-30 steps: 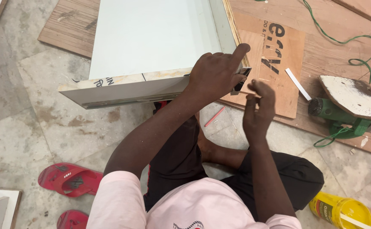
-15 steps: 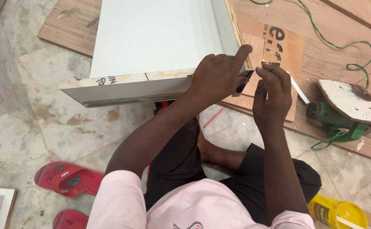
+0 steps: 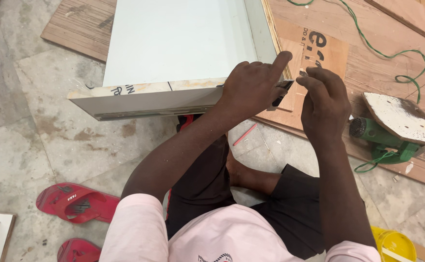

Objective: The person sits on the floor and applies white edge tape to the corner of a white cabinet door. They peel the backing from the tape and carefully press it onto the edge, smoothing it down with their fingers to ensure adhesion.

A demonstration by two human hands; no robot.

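A: Entry, head view. Where is the left hand (image 3: 251, 87)?

B: Centre of frame, palm pressed on the near right corner of the white laminated board (image 3: 173, 43). Index finger points up along the board's right edge; the other fingers curl over a small dark tool (image 3: 280, 93), only its tip visible at the corner.

A: Right hand (image 3: 324, 104)?

B: Just right of it, raised over the plywood sheet (image 3: 397, 29). Thumb and fingers are bunched together at the tips near the board's corner; cannot tell whether they pinch anything.

A: Board position?

B: Upper centre, lying flat, its near edge facing the person, the edge strip marked with ink.

A: Surroundings?

B: Green power tool (image 3: 387, 136) at right with green cord (image 3: 392, 53) looping to upper right. Red sandals (image 3: 79, 204) lower left on the stone floor. Yellow container (image 3: 394, 245) at lower right.
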